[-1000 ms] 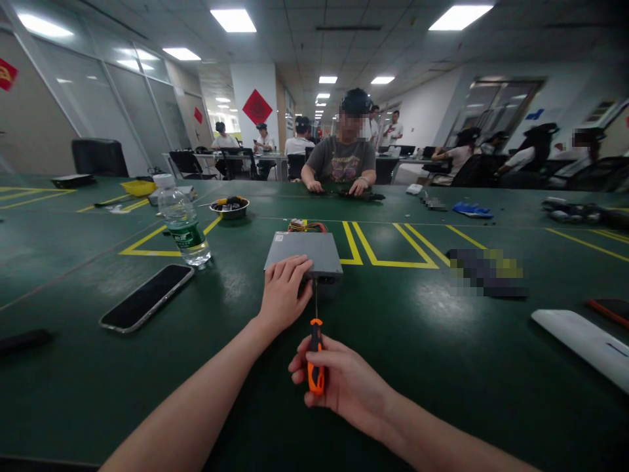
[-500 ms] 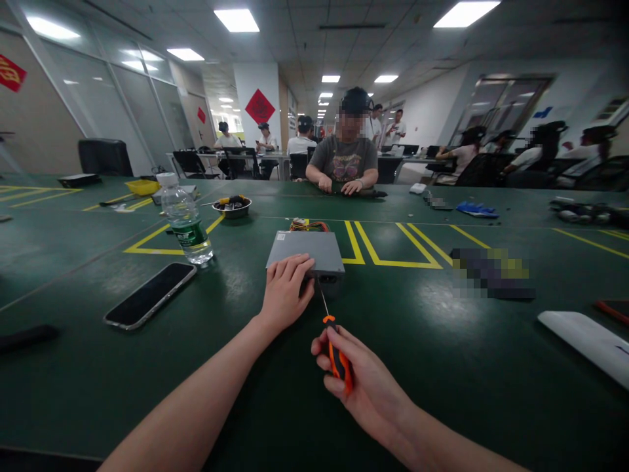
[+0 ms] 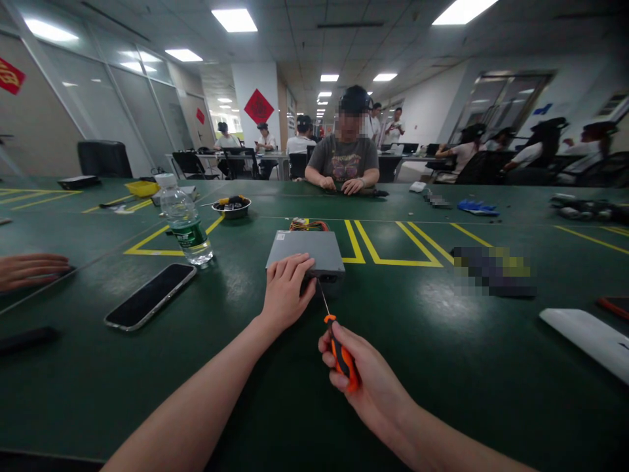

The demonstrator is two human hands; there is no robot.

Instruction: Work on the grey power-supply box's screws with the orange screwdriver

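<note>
A grey metal box with coloured wires at its far end lies on the green table. My left hand rests on the box's near left corner, fingers curled over the edge and holding it down. My right hand is closed round the orange and black handle of a screwdriver. The thin shaft slants up and left, and its tip meets the box's near face.
A water bottle and a black phone lie to the left. Another person's hand rests at the left edge. A metal bowl sits further back, a white object at the right. A person sits opposite.
The screwdriver has tilted from upright to slanting left, and my right hand has shifted right. Another person's hand has come in at the left edge.
</note>
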